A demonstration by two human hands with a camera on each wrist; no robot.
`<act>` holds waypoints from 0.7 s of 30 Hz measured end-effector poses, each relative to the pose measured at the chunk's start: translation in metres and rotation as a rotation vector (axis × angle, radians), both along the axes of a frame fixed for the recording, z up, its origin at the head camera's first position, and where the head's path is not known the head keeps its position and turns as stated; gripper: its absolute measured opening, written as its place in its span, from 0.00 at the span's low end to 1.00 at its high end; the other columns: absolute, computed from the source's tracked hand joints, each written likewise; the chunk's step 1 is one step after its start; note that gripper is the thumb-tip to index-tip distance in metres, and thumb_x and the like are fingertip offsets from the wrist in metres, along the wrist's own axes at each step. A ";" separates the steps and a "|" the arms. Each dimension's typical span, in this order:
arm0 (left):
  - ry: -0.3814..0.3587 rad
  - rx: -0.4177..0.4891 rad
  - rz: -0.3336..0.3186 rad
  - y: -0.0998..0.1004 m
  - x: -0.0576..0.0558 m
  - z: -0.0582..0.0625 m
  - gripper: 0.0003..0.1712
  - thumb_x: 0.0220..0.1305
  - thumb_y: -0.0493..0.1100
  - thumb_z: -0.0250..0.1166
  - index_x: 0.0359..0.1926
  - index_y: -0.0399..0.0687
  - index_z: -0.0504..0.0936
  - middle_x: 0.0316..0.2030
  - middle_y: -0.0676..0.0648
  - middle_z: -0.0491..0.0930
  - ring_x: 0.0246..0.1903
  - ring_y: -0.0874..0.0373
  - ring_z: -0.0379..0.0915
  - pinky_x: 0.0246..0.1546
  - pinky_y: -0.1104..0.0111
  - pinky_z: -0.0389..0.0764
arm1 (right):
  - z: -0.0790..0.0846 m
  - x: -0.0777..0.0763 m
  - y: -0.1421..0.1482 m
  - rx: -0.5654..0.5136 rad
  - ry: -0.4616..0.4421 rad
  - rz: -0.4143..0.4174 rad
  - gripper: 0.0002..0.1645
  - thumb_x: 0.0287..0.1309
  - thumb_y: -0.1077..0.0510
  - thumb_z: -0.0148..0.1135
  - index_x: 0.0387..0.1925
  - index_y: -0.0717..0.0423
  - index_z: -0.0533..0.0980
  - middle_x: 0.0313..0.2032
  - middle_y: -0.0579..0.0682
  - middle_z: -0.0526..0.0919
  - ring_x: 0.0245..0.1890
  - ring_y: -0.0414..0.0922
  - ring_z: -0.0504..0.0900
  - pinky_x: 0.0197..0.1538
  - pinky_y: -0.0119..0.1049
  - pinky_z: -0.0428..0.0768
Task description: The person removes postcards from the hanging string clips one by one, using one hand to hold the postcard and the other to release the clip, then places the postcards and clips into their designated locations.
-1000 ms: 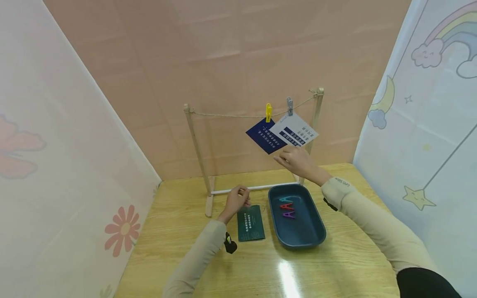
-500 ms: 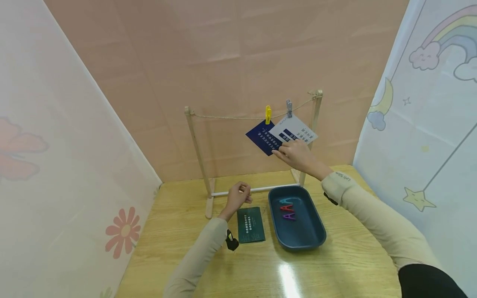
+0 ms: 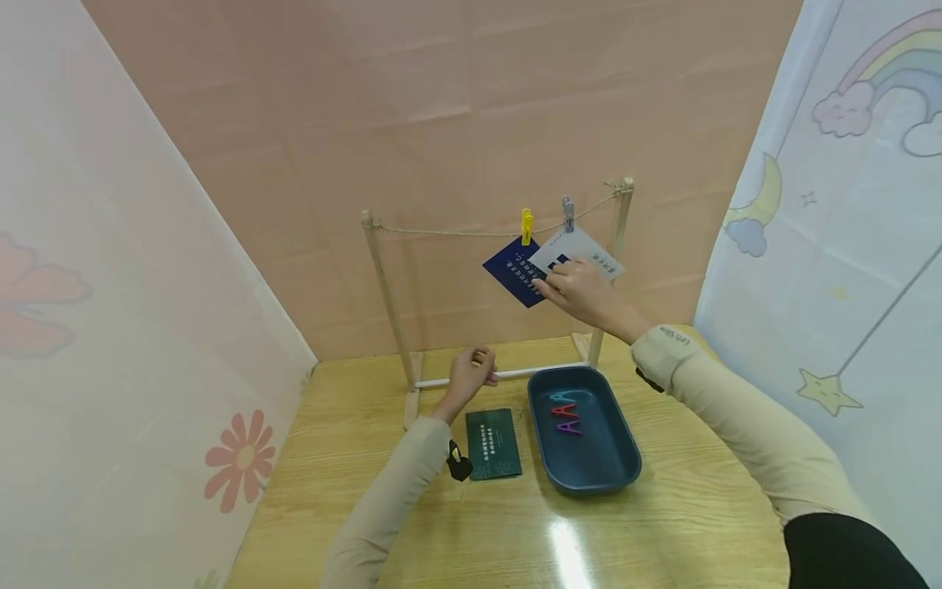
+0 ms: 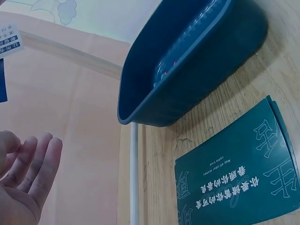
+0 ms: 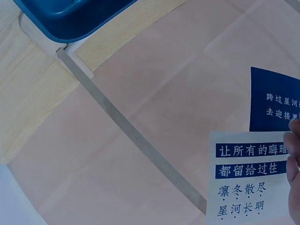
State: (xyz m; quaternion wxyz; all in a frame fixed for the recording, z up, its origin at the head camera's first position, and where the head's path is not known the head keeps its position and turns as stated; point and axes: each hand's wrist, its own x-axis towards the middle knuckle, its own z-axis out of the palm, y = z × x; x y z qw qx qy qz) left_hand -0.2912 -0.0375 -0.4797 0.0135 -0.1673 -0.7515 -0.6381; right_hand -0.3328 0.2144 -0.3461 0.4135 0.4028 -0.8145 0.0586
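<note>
A navy card (image 3: 506, 263) and a white printed card (image 3: 581, 242) hang from a thin rope (image 3: 441, 232), overlapping each other. A yellow clothespin (image 3: 527, 227) pins the navy card, and a grey clothespin (image 3: 568, 216) the white one. My right hand (image 3: 583, 291) is in front of both cards, fingers loosely bent and covering their lower parts. In the right wrist view its fingertips (image 5: 293, 140) overlap the white card's edge. Low by the frame's white bar, my left hand (image 3: 468, 378) hovers with loosely curled fingers and holds nothing, as the left wrist view shows.
A wooden frame (image 3: 387, 298) carries the rope. Dark green cards (image 3: 493, 446) lie stacked on the table near my left wrist. Beside them, a blue tray (image 3: 599, 458) contains a teal clothespin (image 3: 562, 397), a red clothespin (image 3: 563, 411) and a purple clothespin (image 3: 569, 428).
My right hand has risen from below the cards to in front of them, covering more of the white card's print. My left hand has lifted slightly, away from the green cards.
</note>
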 end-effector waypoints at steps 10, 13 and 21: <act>0.058 0.022 -0.039 0.004 0.012 0.015 0.09 0.74 0.31 0.54 0.48 0.25 0.74 0.32 0.27 0.78 0.30 0.28 0.80 0.33 0.50 0.87 | 0.022 -0.008 -0.001 -0.062 0.047 0.138 0.10 0.45 0.64 0.78 0.21 0.62 0.81 0.21 0.54 0.80 0.24 0.51 0.75 0.29 0.45 0.77; 0.047 0.010 -0.030 0.006 0.005 0.006 0.09 0.75 0.32 0.54 0.48 0.27 0.75 0.32 0.29 0.79 0.30 0.30 0.81 0.32 0.55 0.89 | 0.031 -0.008 -0.001 -0.092 0.069 0.127 0.10 0.46 0.63 0.77 0.26 0.63 0.82 0.25 0.55 0.83 0.28 0.53 0.75 0.33 0.47 0.75; -0.001 -0.005 -0.022 0.005 -0.002 -0.004 0.10 0.75 0.36 0.55 0.48 0.31 0.76 0.35 0.28 0.79 0.31 0.34 0.82 0.31 0.62 0.89 | 0.059 -0.006 -0.002 -0.165 0.128 0.050 0.14 0.54 0.60 0.74 0.39 0.66 0.82 0.36 0.61 0.83 0.35 0.58 0.74 0.38 0.50 0.75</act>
